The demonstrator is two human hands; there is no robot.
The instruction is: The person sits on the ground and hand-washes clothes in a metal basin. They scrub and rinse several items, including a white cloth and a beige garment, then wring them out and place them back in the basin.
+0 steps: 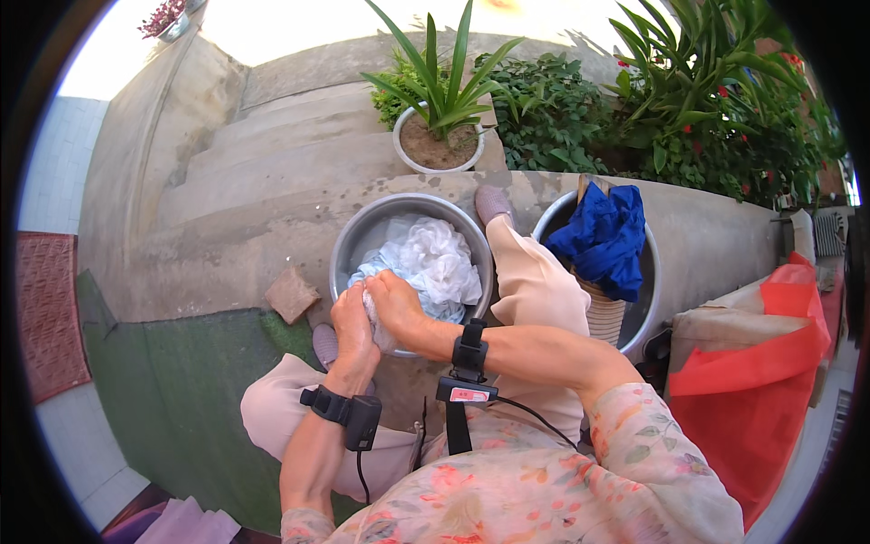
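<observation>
A round metal basin [342, 255] stands on the concrete between my feet. Wet fabric fills much of it, with white cloth [442, 248] bunched on top and light blue cloth [387, 262] around it. At the basin's near left rim, my left hand [355, 326] and my right hand [397, 306] press close together. Squeezed between them is a wad of white cloth [380, 336], partly hidden by my fingers and hanging down beside the rim. Whether this wad joins the rest of the white cloth cannot be made out.
A second metal basin [649, 319] on the right holds a ridged washboard [601, 313] with blue cloth [601, 234] draped over it. A brick [292, 294] lies left of my basin beside a green mat [183, 381]. A potted plant [438, 146] stands ahead, near concrete steps [285, 143]. Red fabric [741, 408] hangs at right.
</observation>
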